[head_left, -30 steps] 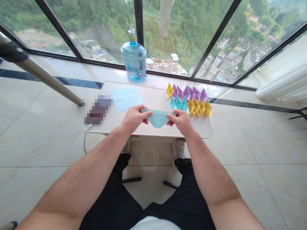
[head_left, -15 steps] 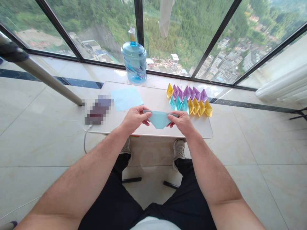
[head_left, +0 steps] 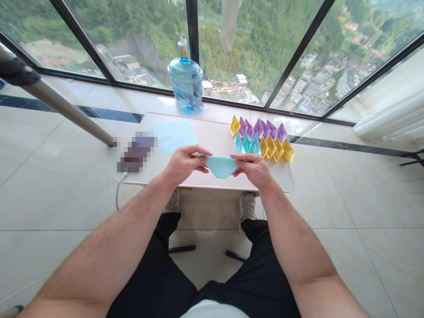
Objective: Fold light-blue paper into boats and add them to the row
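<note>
A folded piece of light blue paper (head_left: 221, 167) is stretched between my two hands near the table's front edge, its narrow blunt end pointing toward me. My left hand (head_left: 186, 164) pinches the left end with thumb and fingers. At the right end, my right hand (head_left: 254, 168) grips the paper, its index finger lying along the upper edge. The fingertips behind the paper are hidden. Beyond my left hand, a flat light blue sheet (head_left: 175, 136) lies on the white table (head_left: 212, 128).
Rows of folded paper boats stand at the table's right: purple boats (head_left: 259, 129), blue boats (head_left: 246, 144) and yellow boats (head_left: 271, 148). A blurred-out object (head_left: 136, 152) with a cable (head_left: 117, 196) lies at left. A large water bottle (head_left: 185, 86) stands behind the table by the window.
My fingers have shifted on the folded paper, with both index fingers now extended along its top edge. The paper stays in nearly the same place.
</note>
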Action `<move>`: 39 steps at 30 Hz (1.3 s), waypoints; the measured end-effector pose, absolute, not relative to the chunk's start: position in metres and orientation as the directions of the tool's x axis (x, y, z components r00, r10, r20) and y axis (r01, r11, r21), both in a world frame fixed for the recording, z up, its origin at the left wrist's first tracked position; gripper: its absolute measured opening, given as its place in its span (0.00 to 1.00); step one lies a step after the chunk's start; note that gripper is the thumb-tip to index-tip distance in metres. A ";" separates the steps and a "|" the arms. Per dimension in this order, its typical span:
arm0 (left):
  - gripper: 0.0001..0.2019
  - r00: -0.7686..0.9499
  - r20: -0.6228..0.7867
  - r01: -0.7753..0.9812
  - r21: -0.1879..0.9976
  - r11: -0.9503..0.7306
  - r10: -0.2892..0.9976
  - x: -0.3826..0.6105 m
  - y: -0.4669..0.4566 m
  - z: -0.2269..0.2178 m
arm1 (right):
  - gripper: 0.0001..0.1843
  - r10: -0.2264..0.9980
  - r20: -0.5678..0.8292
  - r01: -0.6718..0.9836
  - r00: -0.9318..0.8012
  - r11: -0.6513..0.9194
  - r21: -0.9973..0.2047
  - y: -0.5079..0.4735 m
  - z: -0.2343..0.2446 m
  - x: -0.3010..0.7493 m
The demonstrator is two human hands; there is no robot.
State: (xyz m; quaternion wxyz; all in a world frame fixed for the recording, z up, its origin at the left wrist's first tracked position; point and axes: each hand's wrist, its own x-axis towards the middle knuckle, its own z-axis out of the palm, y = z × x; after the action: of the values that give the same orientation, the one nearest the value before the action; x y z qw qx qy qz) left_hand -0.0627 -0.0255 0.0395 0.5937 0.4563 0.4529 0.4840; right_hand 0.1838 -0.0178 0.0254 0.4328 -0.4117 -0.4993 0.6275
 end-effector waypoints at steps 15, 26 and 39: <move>0.07 0.157 -0.200 -0.296 0.925 0.239 0.967 -0.062 -0.028 0.048 | 0.09 0.951 -0.069 -0.267 -0.300 -0.153 -0.951 -0.019 0.031 0.181; 0.19 0.190 -0.284 0.236 0.942 0.237 0.940 -0.064 -0.019 0.042 | 0.12 0.940 0.000 0.112 -0.342 0.041 -0.993 -0.022 0.033 0.174; 0.14 0.231 -0.134 0.270 0.960 0.069 0.964 -0.065 -0.017 0.030 | 0.27 0.952 0.000 0.149 -0.306 0.048 -0.988 -0.023 0.021 0.166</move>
State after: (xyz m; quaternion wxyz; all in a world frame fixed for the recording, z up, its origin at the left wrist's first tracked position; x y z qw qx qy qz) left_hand -0.0652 -0.0169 0.0300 0.5134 0.5931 0.5203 0.3377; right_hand 0.1660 -0.0227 0.0214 0.3823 -0.4480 -0.6146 0.5248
